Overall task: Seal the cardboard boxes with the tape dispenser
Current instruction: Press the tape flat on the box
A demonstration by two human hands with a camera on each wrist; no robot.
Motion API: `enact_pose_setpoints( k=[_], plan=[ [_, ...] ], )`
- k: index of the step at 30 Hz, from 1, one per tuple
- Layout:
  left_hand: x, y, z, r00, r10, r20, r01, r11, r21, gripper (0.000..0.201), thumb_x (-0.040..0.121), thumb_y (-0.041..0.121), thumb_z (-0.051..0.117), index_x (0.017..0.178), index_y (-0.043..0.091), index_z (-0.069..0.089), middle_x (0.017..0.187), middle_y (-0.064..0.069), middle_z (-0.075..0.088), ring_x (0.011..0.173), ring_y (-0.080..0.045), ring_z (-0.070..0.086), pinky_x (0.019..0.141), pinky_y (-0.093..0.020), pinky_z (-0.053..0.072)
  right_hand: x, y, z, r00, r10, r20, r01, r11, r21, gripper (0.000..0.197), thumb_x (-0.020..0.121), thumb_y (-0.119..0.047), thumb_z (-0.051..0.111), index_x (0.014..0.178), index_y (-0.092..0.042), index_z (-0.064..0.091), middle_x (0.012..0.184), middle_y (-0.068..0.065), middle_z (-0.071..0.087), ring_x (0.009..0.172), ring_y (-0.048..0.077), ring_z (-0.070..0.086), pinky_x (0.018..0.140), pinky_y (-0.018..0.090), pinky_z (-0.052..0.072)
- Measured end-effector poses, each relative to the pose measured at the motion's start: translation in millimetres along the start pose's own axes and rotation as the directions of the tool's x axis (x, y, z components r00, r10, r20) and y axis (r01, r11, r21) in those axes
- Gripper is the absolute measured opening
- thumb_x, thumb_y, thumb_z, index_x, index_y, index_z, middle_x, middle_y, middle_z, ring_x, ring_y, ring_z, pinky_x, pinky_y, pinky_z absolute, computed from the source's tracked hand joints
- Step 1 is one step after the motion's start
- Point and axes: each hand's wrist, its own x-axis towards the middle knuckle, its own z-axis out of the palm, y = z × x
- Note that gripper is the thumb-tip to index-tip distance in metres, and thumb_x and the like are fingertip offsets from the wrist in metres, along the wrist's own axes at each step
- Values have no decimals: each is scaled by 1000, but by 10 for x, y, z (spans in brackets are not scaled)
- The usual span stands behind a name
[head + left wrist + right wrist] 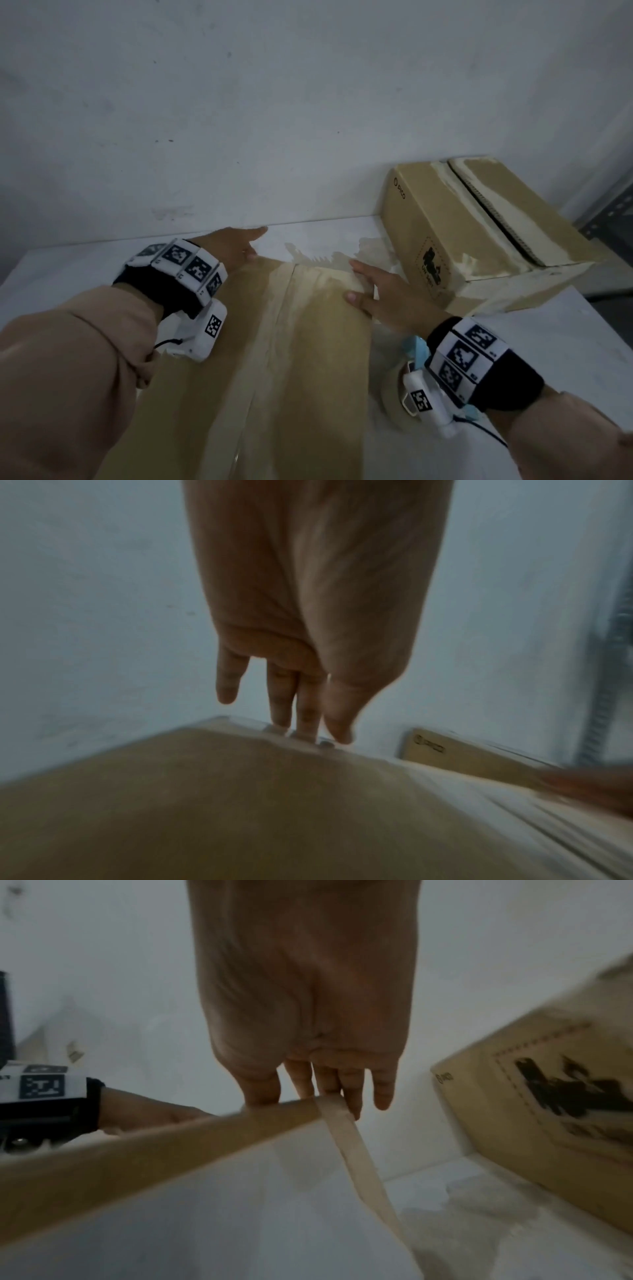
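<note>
A large cardboard box [308, 359] lies in front of me with its flaps closed and pale tape along the centre seam [274, 342]. My left hand [236, 246] rests at the box's far left corner, fingers [301, 723] straight and reaching the far edge. My right hand [376, 291] lies flat on the far right corner, thumb on the top face and fingers [329, 1088] straight over the edge. A strip of tape [356, 1156] runs down that corner. No tape dispenser is in view.
A second cardboard box [479, 233] with a gap between its top flaps stands at the back right, close to my right hand. Both boxes sit on a white table [68, 267] against a white wall. A metal shelf frame [609, 212] stands at the far right.
</note>
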Motion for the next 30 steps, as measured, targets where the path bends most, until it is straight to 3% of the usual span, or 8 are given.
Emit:
enact_pose_setpoints(
  k=[3, 7, 11, 15, 22, 24, 27, 30],
  plan=[
    [-156, 223, 85, 989, 41, 139, -64, 983, 170, 58, 98, 42, 27, 148, 30, 0, 157, -9, 4, 144, -30, 13, 117, -39, 16, 40, -124, 7, 989, -136, 58, 147, 951, -274, 53, 98, -27, 42, 146, -18, 20, 157, 3, 9, 143, 19, 8, 113, 30, 9],
    [-331, 471, 274, 967, 92, 236, -163, 940, 301, 59, 99, 42, 22, 147, 27, -7, 157, 1, -13, 144, -20, -12, 117, -49, 5, 116, -257, 192, 952, -219, 216, 293, 857, -423, 58, 98, -39, 34, 147, -19, 10, 157, 1, -6, 143, 19, -6, 114, 40, 0],
    [-305, 427, 369, 968, 84, 237, -175, 901, 396, 59, 99, 44, 20, 146, 29, -11, 156, 5, -19, 144, -18, -15, 114, -52, 4, 103, -207, 280, 940, -191, 282, 316, 800, -511, 88, 77, -71, 6, 146, -19, -8, 145, -9, -25, 134, 4, -23, 112, 35, -15],
    [-235, 411, 352, 967, 90, 237, -178, 906, 383, 60, 98, 45, 21, 146, 30, -11, 156, 8, -18, 144, -17, -12, 114, -52, 8, -36, -10, 313, 949, -239, 205, 313, 794, -521, 102, 62, -76, -16, 147, -19, -8, 147, -9, -22, 132, 1, -22, 108, 26, -17],
    [-248, 151, 307, 984, -80, 161, 20, 939, 344, 66, 96, 51, 21, 146, 25, -14, 154, 8, -22, 144, -15, -13, 113, -56, 5, 195, -80, 197, 963, -200, 183, 268, 791, -550, 93, 67, -72, -10, 147, -24, -4, 156, -7, -9, 142, 9, -9, 111, 28, -10],
    [-396, 151, 326, 981, -62, 181, -5, 937, 349, 64, 98, 47, 18, 146, 22, -14, 155, 5, -22, 144, -17, -14, 114, -56, 6, 293, -99, 152, 964, -186, 187, 262, 770, -582, 89, 72, -73, -7, 147, -24, -3, 157, -6, -9, 143, 11, -8, 113, 33, -7],
    [-696, 230, 466, 970, 23, 242, -107, 934, 341, 63, 98, 46, 14, 146, 19, -15, 155, 4, -22, 144, -17, -15, 115, -54, 6, 434, -129, 94, 971, -148, 187, 230, 785, -576, 63, 93, -56, 11, 147, -26, -1, 156, -6, -10, 143, 11, -7, 114, 41, -4],
    [-955, 359, 619, 961, 79, 265, -168, 928, 331, 64, 96, 49, 11, 146, 18, -15, 154, 4, -23, 143, -13, -16, 116, -52, 2, 510, -128, 84, 973, -151, 177, 227, 782, -580, 57, 96, -51, 15, 147, -29, 0, 156, -8, -10, 143, 10, -8, 114, 43, -4]
  ],
)
